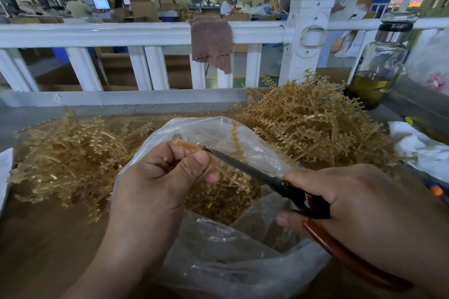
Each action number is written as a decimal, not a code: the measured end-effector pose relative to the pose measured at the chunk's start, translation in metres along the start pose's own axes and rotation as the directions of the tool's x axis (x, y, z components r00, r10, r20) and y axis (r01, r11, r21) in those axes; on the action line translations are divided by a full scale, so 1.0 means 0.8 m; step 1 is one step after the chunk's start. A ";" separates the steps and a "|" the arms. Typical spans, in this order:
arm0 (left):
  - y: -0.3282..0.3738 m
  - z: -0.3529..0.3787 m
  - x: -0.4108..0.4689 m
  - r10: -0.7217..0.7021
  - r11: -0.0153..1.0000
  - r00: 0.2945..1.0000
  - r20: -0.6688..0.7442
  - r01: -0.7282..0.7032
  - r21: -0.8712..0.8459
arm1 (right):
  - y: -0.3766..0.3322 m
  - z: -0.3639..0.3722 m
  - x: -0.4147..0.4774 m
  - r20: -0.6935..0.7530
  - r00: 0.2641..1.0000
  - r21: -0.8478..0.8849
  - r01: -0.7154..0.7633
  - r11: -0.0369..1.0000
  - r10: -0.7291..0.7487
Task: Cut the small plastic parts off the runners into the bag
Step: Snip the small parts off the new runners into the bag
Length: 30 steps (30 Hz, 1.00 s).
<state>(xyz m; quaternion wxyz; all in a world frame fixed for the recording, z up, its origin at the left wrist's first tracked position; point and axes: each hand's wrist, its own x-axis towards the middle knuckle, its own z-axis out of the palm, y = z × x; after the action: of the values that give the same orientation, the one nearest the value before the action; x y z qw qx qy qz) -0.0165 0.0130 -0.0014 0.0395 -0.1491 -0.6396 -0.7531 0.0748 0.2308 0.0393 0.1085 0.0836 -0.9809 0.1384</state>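
Note:
My left hand (167,177) grips an amber plastic runner (234,175) over the open clear plastic bag (218,257); one stub of it sticks out above my fingers. My right hand (359,204) holds black scissors (252,170) with reddish-brown handles, blades nearly together and the tip touching that stub. Small cut amber parts (218,204) lie heaped inside the bag.
Heaps of amber runners lie left (65,155) and right (315,124) of the bag on the brown table. A glass bottle (379,65) of yellowish liquid stands far right, white cloth (422,148) beside it. A white railing (145,31) with a brown rag (211,41) runs behind.

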 end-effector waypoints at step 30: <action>0.002 0.000 0.000 0.046 0.998 0.998 0.036 -0.045 -0.040 | -0.001 -0.003 0.000 0.055 0.998 0.004 -0.007 1.000 0.006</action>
<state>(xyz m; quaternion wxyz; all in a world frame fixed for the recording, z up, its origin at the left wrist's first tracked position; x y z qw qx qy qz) -0.0164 0.0127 0.0002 0.0421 -0.1782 -0.6219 -0.7614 0.0755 0.2309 0.0419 0.0810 0.0844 -0.9834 0.1386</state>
